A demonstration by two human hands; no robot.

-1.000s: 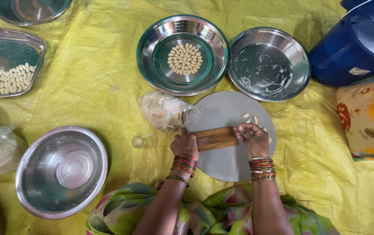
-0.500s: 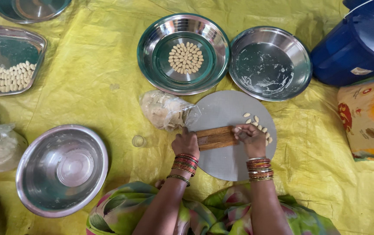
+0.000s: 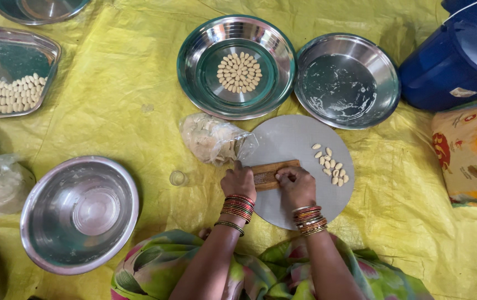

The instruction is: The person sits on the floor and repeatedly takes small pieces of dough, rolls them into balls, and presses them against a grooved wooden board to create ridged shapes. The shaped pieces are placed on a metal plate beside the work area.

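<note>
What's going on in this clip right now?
A person seated on a yellow sheet has both hands on a small ridged wooden board that lies on a round grey board: the left hand holds its end, and the right hand presses on it. A cluster of small pale shaped dough pieces lies to the right on the grey board. More pieces sit in the steel plate above, and a bag of dough lies beside the board.

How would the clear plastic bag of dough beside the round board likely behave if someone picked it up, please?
The plastic bag looks thin and crumpled, so it would probably sag and fold around its soft, lumpy contents. Its open end lies loose against the round board, so pieces might spill if lifted from the wrong side. It seems light and unlikely to roll.
</note>
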